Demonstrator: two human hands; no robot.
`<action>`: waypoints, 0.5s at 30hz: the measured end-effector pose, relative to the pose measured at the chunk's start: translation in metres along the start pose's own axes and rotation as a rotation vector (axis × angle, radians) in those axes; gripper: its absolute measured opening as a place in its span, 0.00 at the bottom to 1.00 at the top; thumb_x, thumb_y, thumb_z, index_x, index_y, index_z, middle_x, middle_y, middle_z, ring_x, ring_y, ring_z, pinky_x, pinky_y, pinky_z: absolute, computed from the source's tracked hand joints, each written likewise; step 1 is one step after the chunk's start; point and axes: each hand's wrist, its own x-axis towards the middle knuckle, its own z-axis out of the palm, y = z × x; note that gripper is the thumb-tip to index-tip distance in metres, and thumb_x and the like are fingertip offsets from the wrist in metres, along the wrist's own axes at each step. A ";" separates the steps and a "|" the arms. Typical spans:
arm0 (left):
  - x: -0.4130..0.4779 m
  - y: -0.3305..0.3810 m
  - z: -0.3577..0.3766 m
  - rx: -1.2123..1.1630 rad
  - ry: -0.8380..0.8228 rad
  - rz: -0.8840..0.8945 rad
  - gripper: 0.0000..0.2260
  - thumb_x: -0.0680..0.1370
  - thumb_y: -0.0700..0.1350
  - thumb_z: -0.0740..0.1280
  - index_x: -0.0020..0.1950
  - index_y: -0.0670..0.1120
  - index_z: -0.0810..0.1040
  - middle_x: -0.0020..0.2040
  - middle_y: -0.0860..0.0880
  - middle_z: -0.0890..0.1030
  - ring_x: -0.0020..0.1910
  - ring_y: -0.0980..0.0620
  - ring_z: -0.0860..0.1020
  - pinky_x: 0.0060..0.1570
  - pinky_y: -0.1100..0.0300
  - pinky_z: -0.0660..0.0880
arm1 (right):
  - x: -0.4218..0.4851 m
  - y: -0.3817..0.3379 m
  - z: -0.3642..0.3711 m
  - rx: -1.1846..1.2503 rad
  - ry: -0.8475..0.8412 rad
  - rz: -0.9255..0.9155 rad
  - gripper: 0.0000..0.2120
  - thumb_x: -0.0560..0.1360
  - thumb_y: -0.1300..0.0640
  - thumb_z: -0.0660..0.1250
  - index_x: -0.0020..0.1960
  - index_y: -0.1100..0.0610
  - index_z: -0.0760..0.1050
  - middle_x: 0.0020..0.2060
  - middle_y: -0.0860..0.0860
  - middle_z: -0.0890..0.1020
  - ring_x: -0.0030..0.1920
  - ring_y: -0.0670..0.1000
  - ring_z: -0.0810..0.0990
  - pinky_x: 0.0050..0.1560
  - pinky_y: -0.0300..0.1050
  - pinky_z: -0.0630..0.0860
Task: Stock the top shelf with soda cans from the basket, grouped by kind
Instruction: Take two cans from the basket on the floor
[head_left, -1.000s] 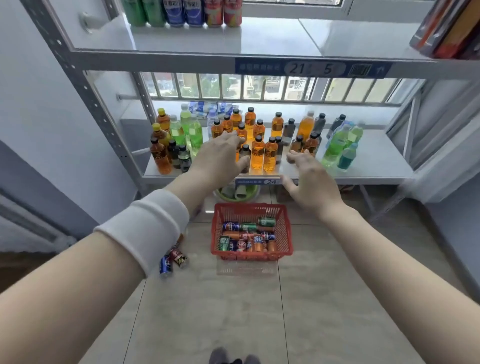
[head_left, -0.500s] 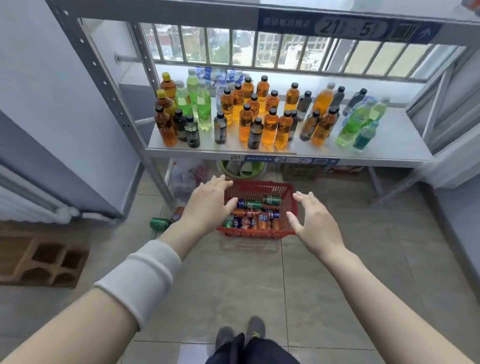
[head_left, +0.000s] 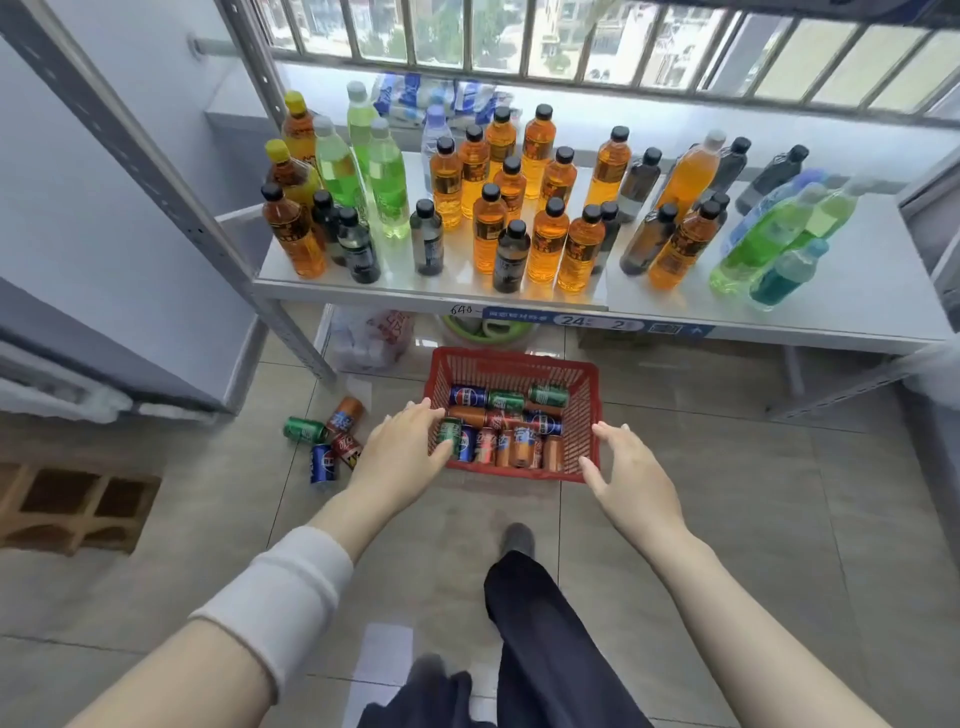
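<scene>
Soda cans of mixed colours (head_left: 506, 426), heaped in the red plastic basket (head_left: 511, 358) on the tiled floor (head_left: 727, 519), are best taken one kind at a time, the left hand (head_left: 402, 449) and right hand (head_left: 631, 478) being held at its left and right walls with fingers (head_left: 610, 436) spread, empty.

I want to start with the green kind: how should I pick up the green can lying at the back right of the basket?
Come from above with the right hand and wrap the middle of the green can. It lies on its side, uppermost in the red basket, ends pointing left and right, so its round side is bare from above.
</scene>
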 end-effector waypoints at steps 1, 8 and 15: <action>0.009 0.004 0.005 -0.008 -0.022 -0.020 0.22 0.79 0.50 0.60 0.72 0.47 0.64 0.75 0.48 0.61 0.75 0.50 0.57 0.72 0.53 0.54 | 0.012 0.006 -0.001 0.001 -0.020 0.013 0.23 0.77 0.52 0.62 0.71 0.55 0.64 0.70 0.49 0.68 0.74 0.49 0.57 0.69 0.48 0.63; 0.074 0.017 0.037 -0.067 -0.076 -0.111 0.21 0.79 0.49 0.60 0.72 0.46 0.64 0.75 0.48 0.62 0.74 0.50 0.58 0.72 0.53 0.55 | 0.089 0.027 0.009 -0.052 -0.148 0.028 0.23 0.78 0.53 0.62 0.71 0.56 0.64 0.70 0.51 0.69 0.74 0.50 0.59 0.68 0.47 0.62; 0.153 -0.017 0.132 -0.277 -0.139 -0.188 0.19 0.79 0.47 0.61 0.70 0.47 0.67 0.72 0.50 0.67 0.71 0.51 0.65 0.69 0.54 0.61 | 0.159 0.078 0.105 -0.003 -0.228 0.155 0.21 0.76 0.53 0.64 0.68 0.56 0.68 0.65 0.51 0.73 0.66 0.51 0.70 0.62 0.43 0.67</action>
